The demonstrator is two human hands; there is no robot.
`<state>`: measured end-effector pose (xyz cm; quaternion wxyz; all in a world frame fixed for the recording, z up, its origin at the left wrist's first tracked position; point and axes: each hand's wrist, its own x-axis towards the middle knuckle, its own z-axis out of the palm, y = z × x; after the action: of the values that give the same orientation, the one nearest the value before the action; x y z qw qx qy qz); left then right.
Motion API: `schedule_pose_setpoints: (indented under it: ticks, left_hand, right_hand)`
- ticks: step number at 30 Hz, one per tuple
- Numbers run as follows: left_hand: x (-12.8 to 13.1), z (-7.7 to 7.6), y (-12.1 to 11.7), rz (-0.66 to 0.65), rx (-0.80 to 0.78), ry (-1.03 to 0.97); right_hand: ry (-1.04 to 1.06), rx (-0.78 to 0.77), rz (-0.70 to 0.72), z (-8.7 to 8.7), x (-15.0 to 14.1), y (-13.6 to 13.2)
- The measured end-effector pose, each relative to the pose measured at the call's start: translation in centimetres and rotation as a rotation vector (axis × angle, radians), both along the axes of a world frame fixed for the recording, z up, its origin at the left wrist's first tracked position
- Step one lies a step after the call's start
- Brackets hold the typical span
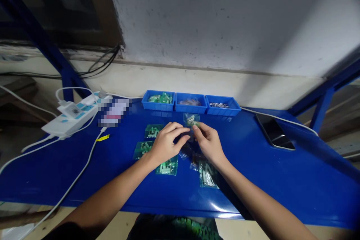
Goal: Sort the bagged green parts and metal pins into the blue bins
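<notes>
My left hand (168,140) is over the middle of the blue table, thumb and index finger curved toward each other with a gap between them. Close beside it, my right hand (210,143) pinches at a small clear plastic bag (191,120) that has pale pieces in it. Exactly where the fingers meet the plastic is hard to make out. Green-tinted packets (153,131) with white and green pieces lie left of and under my left hand. Below my right hand are clear packets, one with white pieces (207,174), another with dark brown ones (195,162).
Three blue bins stand along the back: one with green bags (161,98), one with clear bags (189,102), one with thin metal pieces (219,105). A dark phone (275,131) lies right. A white power strip (71,116), cables and a yellow tag (103,138) are left.
</notes>
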<state>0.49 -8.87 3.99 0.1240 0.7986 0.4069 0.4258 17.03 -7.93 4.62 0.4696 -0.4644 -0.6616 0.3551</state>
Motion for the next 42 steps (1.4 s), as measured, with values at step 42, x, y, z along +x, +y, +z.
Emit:
schedule_pose_setpoints:
  ticks: [42]
  left_hand:
    - [-3.2,2.7,17.7,0.552,-0.343,0.447]
  right_hand:
    - [-0.452,0.331,0.001,0.6,2.1,1.3]
